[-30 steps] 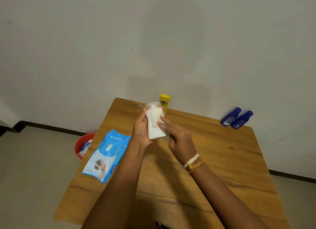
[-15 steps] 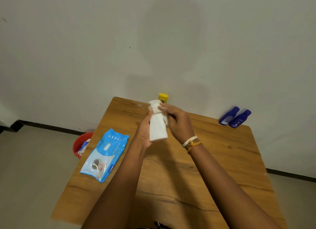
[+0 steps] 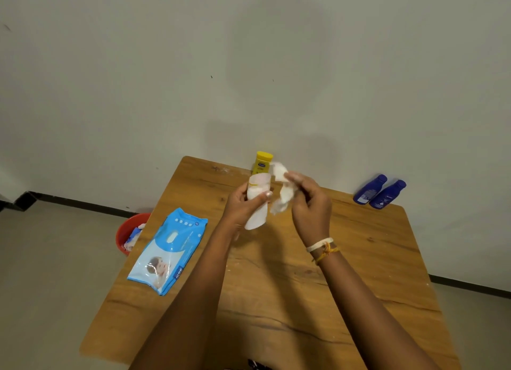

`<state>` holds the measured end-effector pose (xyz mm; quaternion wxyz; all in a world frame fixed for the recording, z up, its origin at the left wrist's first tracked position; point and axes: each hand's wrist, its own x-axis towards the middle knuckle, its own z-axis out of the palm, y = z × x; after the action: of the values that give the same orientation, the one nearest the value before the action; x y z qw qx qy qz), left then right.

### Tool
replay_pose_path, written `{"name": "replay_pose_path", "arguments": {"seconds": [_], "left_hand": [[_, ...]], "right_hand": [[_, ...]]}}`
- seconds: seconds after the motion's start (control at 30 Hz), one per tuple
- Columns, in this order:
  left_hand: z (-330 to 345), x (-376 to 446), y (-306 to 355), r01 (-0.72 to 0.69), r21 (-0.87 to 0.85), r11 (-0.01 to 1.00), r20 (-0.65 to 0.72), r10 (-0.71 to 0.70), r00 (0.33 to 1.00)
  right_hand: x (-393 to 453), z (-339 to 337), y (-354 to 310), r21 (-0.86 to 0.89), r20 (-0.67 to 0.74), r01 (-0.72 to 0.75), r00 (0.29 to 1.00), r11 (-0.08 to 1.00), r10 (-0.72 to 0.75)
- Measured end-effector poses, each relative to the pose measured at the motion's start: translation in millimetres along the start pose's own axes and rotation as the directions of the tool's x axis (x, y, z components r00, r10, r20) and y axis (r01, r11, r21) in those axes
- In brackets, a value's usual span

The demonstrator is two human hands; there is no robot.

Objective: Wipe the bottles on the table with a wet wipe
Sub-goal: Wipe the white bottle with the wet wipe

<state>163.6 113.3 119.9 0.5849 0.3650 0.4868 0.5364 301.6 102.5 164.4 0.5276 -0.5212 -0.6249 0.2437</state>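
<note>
Spanning most of the view, wooden table (image 3: 367, 281), near half bare, far edge against wall. Wipes pack (image 3: 168, 249) near left edge. Left hand (image 3: 243, 206) clamped around white bottle (image 3: 257, 203); right hand (image 3: 309, 203) pinching wet wipe (image 3: 283, 192), now pulled off bottle.

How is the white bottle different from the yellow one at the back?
The white bottle is held up off the table in the left hand; the yellow bottle stands on the wooden table by the wall. The white bottle is tilted; the yellow bottle is upright. The white one is pale all over; the yellow one has a blue label. Neither touches the wet wipe, which the right hand holds.
</note>
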Motion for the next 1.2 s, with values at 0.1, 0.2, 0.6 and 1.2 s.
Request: {"name": "replay_pose_path", "arguments": {"seconds": [0.1, 0.2, 0.6, 1.2], "left_hand": [[1.9, -2.5, 2.8, -0.024, 0.112, 0.993, 0.033, 0.021, 0.999], [0.1, -2.4, 6.4, -0.021, 0.178, 0.984, 0.027, 0.016, 1.000], [1.3, -10.2, 6.2, 0.013, 0.165, 0.986, 0.103, -0.030, 0.994], [6.7, -10.7, 15.2, 0.006, 0.149, 0.989, 0.146, -0.028, 0.989]], "right_hand": [[13.5, 2.2, -12.8, -0.009, 0.141, 0.060, 0.988, 0.998, -0.058], [7.8, 4.5, -12.4, -0.176, 0.396, 0.325, 0.888, 0.929, -0.235], [12.6, -5.0, 16.3, -0.161, 0.376, 0.377, 0.878, 0.912, -0.296], [17.5, -8.6, 16.7, -0.080, 0.289, 0.298, 0.920, 0.951, -0.264]]}}
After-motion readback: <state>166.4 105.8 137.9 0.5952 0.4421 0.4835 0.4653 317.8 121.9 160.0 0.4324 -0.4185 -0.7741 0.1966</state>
